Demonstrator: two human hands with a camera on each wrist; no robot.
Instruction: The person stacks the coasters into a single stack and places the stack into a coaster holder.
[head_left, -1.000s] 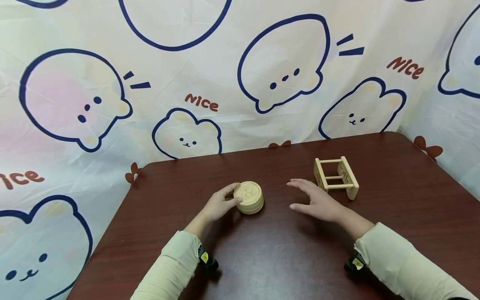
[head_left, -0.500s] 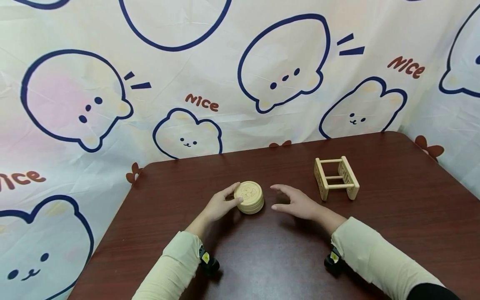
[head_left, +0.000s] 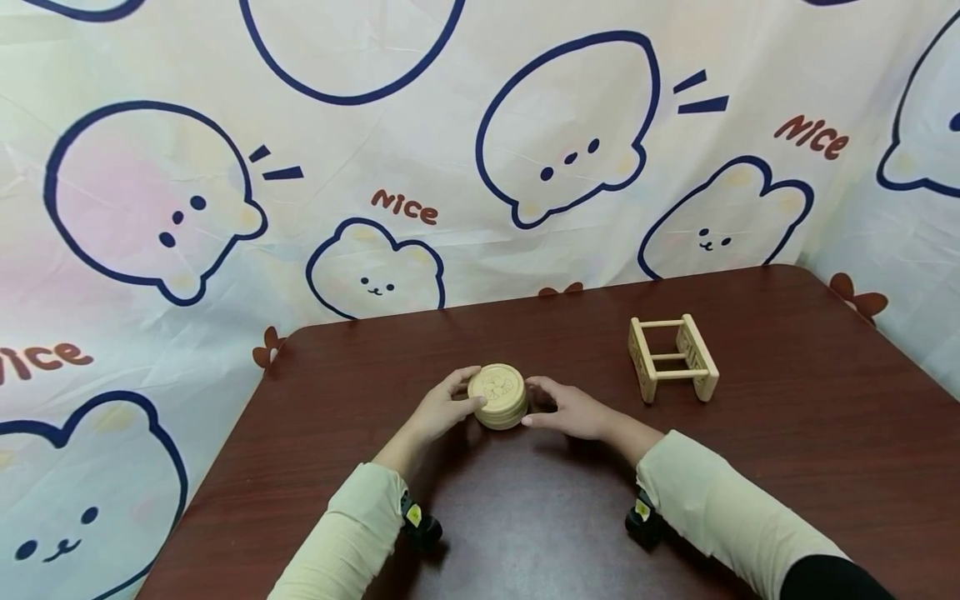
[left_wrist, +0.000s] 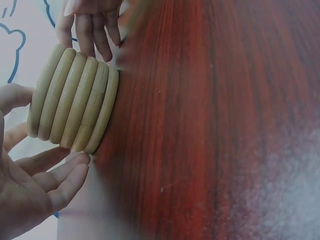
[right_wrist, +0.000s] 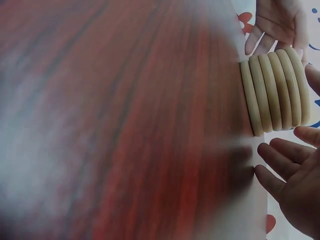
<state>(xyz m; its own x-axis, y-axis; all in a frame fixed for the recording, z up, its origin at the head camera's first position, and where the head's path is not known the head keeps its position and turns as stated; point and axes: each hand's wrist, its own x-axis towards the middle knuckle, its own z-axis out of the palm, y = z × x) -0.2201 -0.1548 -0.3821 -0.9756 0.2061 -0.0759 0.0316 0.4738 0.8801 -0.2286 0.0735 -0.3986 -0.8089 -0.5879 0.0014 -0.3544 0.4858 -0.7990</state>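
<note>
A stack of several round wooden coasters point(head_left: 498, 392) stands on the dark brown table, the top one carved with a pattern. My left hand point(head_left: 442, 410) holds the stack from its left side, thumb at the front and fingers behind, as the left wrist view shows with the coasters point(left_wrist: 75, 100) edge-on. At the right side is my right hand point(head_left: 573, 412), its thumb and fingers spread and relaxed, with the fingertips close to the coasters. In the right wrist view the right hand's fingers point(right_wrist: 280, 157) show a small gap from the stack; whether the thumb touches is unclear.
A light wooden coaster holder point(head_left: 672, 358) with slatted sides and thin rods stands at the back right of the table point(head_left: 525, 525). Behind the table hangs a printed cloth point(head_left: 465, 150) with cartoon bears. Each wrist wears a small black camera point(head_left: 422, 527).
My right hand has moved left, from in front of the coaster holder to the right side of the coaster stack. The left hand and the stack stay in place.
</note>
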